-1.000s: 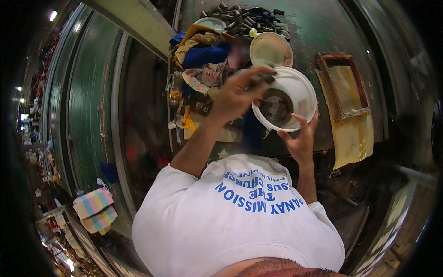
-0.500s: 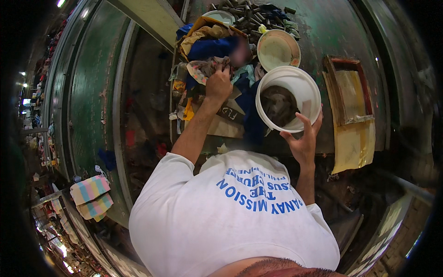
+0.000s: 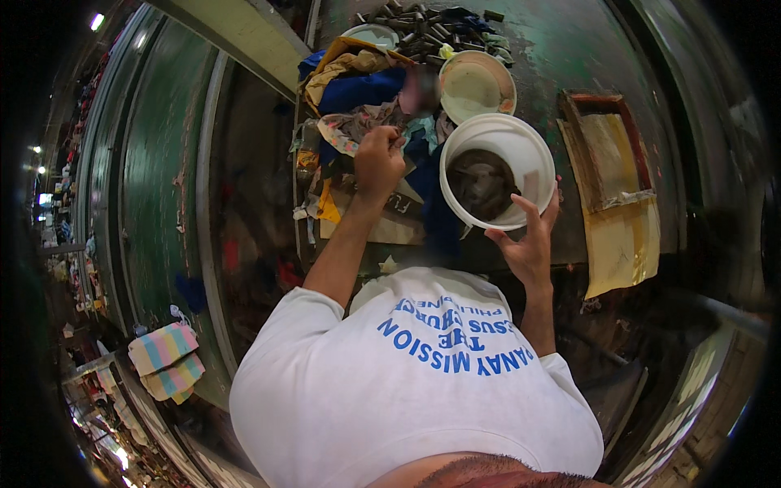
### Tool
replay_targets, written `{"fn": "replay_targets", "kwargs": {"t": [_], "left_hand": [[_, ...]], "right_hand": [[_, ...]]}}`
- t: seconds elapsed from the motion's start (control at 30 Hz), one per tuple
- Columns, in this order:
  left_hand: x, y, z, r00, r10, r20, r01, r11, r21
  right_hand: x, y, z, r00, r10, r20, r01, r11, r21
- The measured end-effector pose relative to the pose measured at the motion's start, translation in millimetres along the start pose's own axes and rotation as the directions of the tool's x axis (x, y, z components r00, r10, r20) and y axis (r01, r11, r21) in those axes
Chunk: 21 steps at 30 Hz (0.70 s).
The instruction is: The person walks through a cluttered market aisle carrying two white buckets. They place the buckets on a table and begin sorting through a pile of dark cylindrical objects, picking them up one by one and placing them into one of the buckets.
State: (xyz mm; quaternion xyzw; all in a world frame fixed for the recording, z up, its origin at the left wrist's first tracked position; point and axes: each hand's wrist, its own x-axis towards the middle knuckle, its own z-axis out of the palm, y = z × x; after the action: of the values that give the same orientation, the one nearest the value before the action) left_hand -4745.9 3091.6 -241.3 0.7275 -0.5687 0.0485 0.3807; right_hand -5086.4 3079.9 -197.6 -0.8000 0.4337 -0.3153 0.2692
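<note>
A white plastic bucket [image 3: 533, 146] stands tilted toward me, with a dark grey mass [image 3: 482, 183] at its bottom. My right hand [image 3: 530, 244] grips its near right rim, thumb and fingers spread around the edge. To the left, my left hand [image 3: 379, 167] is closed in a pinch just in front of a crumpled greyish rag with a patterned edge [image 3: 340, 132]. Whatever its fingertips hold, if anything, is too small to make out. Behind the rag lies dark blue cloth [image 3: 362, 91] in an open cardboard box [image 3: 338, 55].
A shallow pale basin [image 3: 476, 85] sits behind the bucket. Farther back lie many dark cylindrical pieces [image 3: 423, 32]. A wooden frame [image 3: 610, 154] rests on yellowed sheets [image 3: 625, 252] at the right. A cardboard piece [image 3: 390, 224] lies below my left hand.
My left hand has drawn back slightly from the rag toward me, its fingers now curled together. My right hand stays on the bucket rim. The whole view has shifted a little.
</note>
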Motion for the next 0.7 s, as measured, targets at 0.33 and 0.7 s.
{"fn": "replay_targets", "kwargs": {"t": [0.33, 0.7], "left_hand": [[41.8, 68.6, -11.5, 0.997, 0.035, 0.065, 0.0, 0.883, -0.47], [74.7, -47.2, 77.0, 0.878, 0.256, 0.404, -0.381, 0.885, 0.268]], "right_hand": [[-1.5, 0.7, 0.4, 1.0, 0.009, 0.03, -0.008, 1.0, -0.012], [-1.4, 1.5, 1.6, 1.0, -0.023, -0.007, 0.023, 1.0, -0.016]]}}
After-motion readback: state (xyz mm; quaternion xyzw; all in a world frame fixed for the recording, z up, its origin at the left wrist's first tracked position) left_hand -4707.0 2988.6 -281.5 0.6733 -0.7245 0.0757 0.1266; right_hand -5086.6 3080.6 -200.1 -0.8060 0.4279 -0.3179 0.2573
